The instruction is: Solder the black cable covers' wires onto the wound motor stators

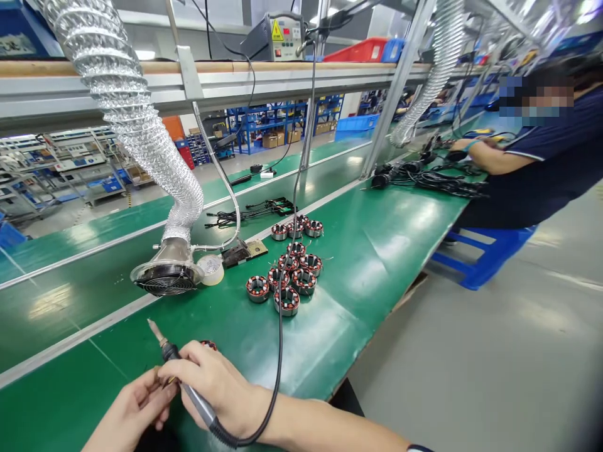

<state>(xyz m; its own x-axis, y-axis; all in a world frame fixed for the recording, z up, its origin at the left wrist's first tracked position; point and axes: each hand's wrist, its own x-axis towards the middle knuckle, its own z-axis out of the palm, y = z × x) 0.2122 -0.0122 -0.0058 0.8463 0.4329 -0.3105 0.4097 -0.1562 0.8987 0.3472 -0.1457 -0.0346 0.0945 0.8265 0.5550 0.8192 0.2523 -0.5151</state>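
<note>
My right hand (pixel 214 383) is closed around a soldering iron (pixel 181 376), its metal tip pointing up and to the left, its black cable looping up over the bench. Behind that hand a red-wound stator coil (pixel 208 344) peeks out. My left hand (pixel 132 411) sits at the bottom edge, fingers curled in a pinch against the right hand; what they hold is too small to make out. Several round stator coils (pixel 288 276) with copper windings stand in a group on the green bench (pixel 377 251), further out from my hands.
A silver fume hose with a round intake (pixel 164 276) rests on the bench, a tape roll (pixel 211 269) beside it. A soldering station (pixel 277 37) stands on the upper shelf. A seated co-worker's arm (pixel 490 157) works at the far right among black cables.
</note>
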